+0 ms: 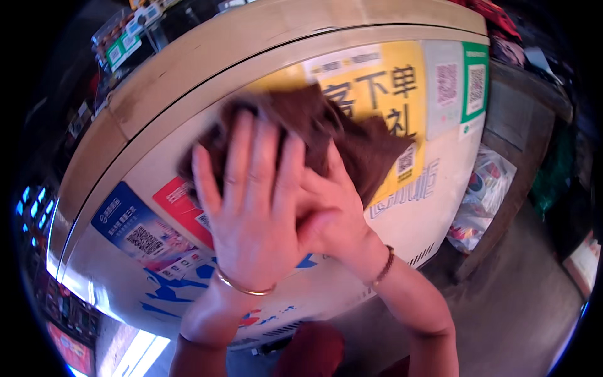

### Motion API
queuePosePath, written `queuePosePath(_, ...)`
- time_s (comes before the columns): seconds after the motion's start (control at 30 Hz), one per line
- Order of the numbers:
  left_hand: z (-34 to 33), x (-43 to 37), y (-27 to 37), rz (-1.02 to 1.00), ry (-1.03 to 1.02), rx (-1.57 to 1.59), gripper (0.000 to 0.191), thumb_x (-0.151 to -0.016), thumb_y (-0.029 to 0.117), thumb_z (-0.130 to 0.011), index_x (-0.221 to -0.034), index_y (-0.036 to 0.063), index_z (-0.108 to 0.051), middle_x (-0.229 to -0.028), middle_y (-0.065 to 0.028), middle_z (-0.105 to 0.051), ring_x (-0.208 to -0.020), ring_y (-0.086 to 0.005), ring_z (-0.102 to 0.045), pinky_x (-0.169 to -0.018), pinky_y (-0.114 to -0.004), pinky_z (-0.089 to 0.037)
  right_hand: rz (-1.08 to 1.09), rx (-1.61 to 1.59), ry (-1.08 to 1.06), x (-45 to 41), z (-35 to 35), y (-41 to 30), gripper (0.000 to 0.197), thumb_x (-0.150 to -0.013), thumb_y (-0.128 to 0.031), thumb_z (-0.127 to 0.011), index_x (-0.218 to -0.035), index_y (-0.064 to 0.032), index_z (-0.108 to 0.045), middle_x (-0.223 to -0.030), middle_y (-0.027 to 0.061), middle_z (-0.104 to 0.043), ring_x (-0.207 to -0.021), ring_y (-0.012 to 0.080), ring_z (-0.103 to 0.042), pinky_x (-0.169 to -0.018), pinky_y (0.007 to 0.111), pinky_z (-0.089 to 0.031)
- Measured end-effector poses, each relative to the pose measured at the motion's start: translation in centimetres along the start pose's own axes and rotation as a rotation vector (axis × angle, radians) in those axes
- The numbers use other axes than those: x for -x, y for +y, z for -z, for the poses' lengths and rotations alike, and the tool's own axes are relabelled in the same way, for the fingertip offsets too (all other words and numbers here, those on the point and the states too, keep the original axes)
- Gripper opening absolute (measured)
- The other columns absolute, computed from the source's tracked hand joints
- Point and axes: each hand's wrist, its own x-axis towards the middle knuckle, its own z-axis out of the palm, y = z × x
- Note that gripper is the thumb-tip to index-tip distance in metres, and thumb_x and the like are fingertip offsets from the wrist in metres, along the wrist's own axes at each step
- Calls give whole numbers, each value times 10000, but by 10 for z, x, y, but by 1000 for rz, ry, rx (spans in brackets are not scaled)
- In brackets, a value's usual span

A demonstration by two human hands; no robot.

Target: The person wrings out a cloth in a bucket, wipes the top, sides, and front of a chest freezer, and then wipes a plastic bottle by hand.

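Observation:
A dark brown cloth (358,155), bunched and blurred by motion, is in front of the sticker-covered front of a chest freezer (405,226). My left hand (254,221), with a gold bangle at the wrist, lies over the cloth with fingers spread and pointing up. Beside it and partly overlapped by it, my right hand (334,212) also holds the cloth; a beaded bracelet circles that wrist. The palms and some fingertips are hidden. A yellow poster (405,52) with printed writing shows behind the cloth. A red sticker (179,202) is partly covered by my left hand and the cloth.
The freezer's beige lid (155,80) curves across the top. A blue sticker (127,226) and a green-edged code sign (473,85) are stuck on its front. Plastic bags with goods (485,188) sit in a stand at right. Grey floor (509,306) lies below.

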Motion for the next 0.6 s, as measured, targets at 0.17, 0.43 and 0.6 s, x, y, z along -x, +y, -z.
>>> queuePosePath(0.17,-5,87,14,-85,-418,-86,676,-758,550,-566,-1154,4,-540,-1242,-261,-446,-1195,-429,-400,-898,-644,-275,-125,-270,-332,69,-38,-28,501,-819,-411,-461,-1229,-127,-517,-1301,66,-471,-1220,225,-419,-1084,519,-160)
queuePosePath(0.43,19,63,-28,90,-73,151,639,-788,609,-521,-1067,36,-572,-1227,-215,-460,-1169,-443,-395,-944,-665,-220,-222,-106,-655,46,-40,-22,475,-816,-323,-546,-1249,-137,-485,-1256,88,-465,-1168,280,-428,-939,414,-371)
queuePosePath(0.6,56,4,-59,248,67,69,656,-829,628,-439,-1156,67,-527,-1298,-216,-411,-1216,-422,-370,-964,-643,-194,-620,-488,-495,-21,-23,6,432,-799,-310,-573,-1188,-133,-513,-1161,85,-508,-1068,287,-482,-867,411,-408)
